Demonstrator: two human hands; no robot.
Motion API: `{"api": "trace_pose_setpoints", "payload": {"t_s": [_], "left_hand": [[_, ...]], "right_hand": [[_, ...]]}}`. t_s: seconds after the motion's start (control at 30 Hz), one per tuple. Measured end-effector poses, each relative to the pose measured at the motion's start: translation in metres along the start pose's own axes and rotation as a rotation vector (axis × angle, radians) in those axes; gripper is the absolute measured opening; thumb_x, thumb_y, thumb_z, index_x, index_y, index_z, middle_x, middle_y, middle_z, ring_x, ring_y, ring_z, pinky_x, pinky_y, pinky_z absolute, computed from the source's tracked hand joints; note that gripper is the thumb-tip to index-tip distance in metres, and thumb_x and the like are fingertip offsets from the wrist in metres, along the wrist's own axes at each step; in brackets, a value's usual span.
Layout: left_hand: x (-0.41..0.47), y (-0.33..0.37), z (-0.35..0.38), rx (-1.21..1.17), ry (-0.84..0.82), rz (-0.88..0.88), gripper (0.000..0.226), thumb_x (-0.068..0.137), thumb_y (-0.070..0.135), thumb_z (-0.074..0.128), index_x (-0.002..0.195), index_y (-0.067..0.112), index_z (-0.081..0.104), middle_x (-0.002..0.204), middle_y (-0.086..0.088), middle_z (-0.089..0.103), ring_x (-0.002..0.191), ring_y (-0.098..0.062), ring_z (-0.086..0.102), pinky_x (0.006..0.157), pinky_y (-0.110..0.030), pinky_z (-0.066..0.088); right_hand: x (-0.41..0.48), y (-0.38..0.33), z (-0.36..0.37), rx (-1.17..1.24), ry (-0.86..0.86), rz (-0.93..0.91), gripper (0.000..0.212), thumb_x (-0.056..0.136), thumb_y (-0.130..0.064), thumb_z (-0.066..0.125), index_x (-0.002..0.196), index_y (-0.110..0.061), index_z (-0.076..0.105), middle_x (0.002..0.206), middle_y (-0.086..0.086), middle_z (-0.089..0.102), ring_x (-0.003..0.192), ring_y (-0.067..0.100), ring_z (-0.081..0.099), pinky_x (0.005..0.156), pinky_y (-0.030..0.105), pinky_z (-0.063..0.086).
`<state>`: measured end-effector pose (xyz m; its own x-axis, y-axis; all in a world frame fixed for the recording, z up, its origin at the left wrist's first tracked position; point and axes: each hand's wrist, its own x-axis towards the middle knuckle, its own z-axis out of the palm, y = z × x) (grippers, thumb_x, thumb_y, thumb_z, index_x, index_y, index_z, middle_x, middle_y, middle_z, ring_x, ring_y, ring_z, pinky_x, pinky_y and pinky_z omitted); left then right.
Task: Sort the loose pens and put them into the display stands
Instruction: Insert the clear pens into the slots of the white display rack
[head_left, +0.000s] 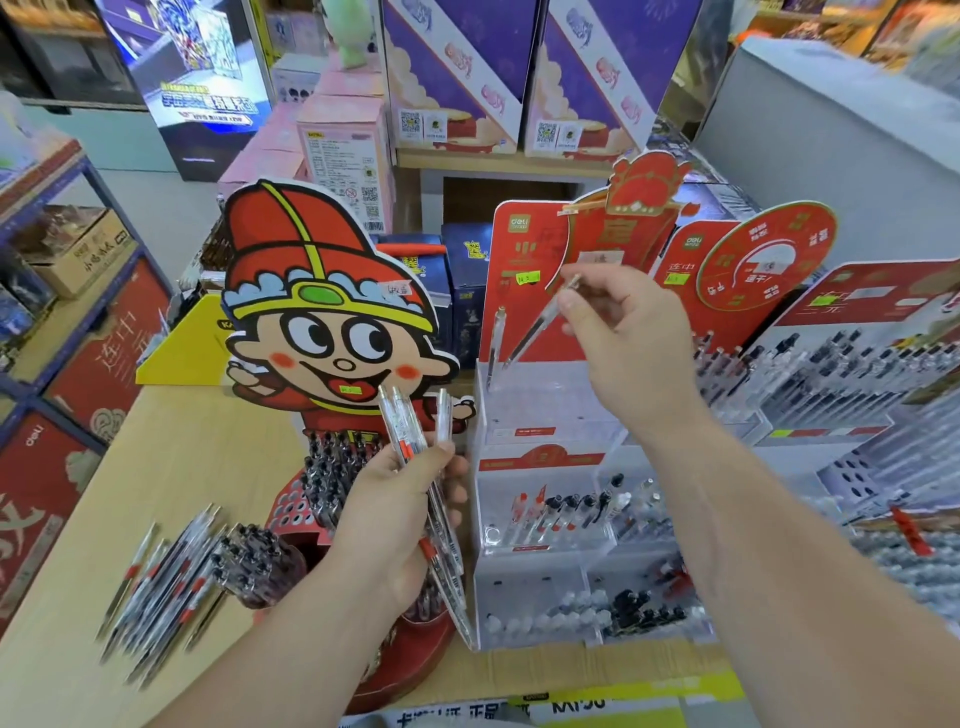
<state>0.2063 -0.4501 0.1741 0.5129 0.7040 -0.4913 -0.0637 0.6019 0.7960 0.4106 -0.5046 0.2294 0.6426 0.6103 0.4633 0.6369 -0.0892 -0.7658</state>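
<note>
My left hand (395, 514) grips a bundle of clear pens with red bands (415, 441), held upright in front of the cartoon-figure stand (322, 322). My right hand (623, 332) pinches a single clear pen (540, 322) and holds it slanted, tip down, over the top tier of the clear acrylic display stand (545, 415). One clear pen (496, 345) stands in that top tier. Lower tiers hold a few red-capped and black-capped pens. A pile of loose pens (166, 577) lies on the wooden table at the left.
A red round stand with black pens (332, 473) sits below the cartoon figure. More acrylic stands full of black pens (841, 374) fill the right. Red cardboard backboards (763, 260) rise behind them. Boxes and shelves stand at the back and left.
</note>
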Motion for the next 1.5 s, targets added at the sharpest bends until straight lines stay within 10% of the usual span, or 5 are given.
{"api": "trace_pose_setpoints", "payload": {"t_s": [0.37, 0.73, 1.27, 1.5], "left_hand": [[0.002, 0.001, -0.006, -0.024, 0.009, 0.003, 0.004, 0.096, 0.010, 0.064, 0.097, 0.010, 0.060, 0.075, -0.008, 0.066, 0.055, -0.016, 0.055, 0.048, -0.027, 0.042], [-0.002, 0.005, -0.010, -0.042, -0.052, 0.017, 0.003, 0.096, 0.012, 0.064, 0.095, 0.013, 0.061, 0.076, -0.008, 0.067, 0.056, -0.017, 0.055, 0.052, -0.030, 0.041], [-0.008, 0.007, -0.010, -0.005, -0.108, 0.032, 0.003, 0.096, 0.012, 0.064, 0.099, 0.013, 0.065, 0.077, -0.009, 0.067, 0.057, -0.017, 0.057, 0.051, -0.028, 0.044], [-0.012, 0.010, -0.005, 0.110, -0.209, 0.033, 0.003, 0.096, 0.009, 0.062, 0.096, 0.007, 0.065, 0.078, -0.012, 0.066, 0.054, -0.018, 0.052, 0.045, -0.026, 0.041]], "right_hand": [[0.002, 0.007, 0.022, -0.284, -0.078, -0.182, 0.027, 0.096, -0.018, 0.065, 0.121, -0.010, 0.071, 0.099, -0.006, 0.064, 0.087, 0.008, 0.057, 0.083, 0.028, 0.053], [0.003, 0.011, 0.042, -0.236, -0.064, 0.020, 0.016, 0.091, -0.021, 0.073, 0.106, -0.016, 0.074, 0.086, -0.014, 0.064, 0.075, -0.011, 0.056, 0.073, 0.007, 0.044], [-0.016, -0.010, 0.035, -0.146, 0.051, 0.094, 0.011, 0.092, -0.032, 0.070, 0.098, -0.024, 0.067, 0.081, -0.017, 0.064, 0.074, 0.002, 0.062, 0.069, 0.020, 0.051], [-0.055, -0.024, 0.023, 0.401, -0.625, 0.460, 0.021, 0.096, -0.013, 0.064, 0.113, -0.023, 0.073, 0.103, -0.002, 0.075, 0.081, 0.003, 0.067, 0.066, 0.020, 0.050]]}}
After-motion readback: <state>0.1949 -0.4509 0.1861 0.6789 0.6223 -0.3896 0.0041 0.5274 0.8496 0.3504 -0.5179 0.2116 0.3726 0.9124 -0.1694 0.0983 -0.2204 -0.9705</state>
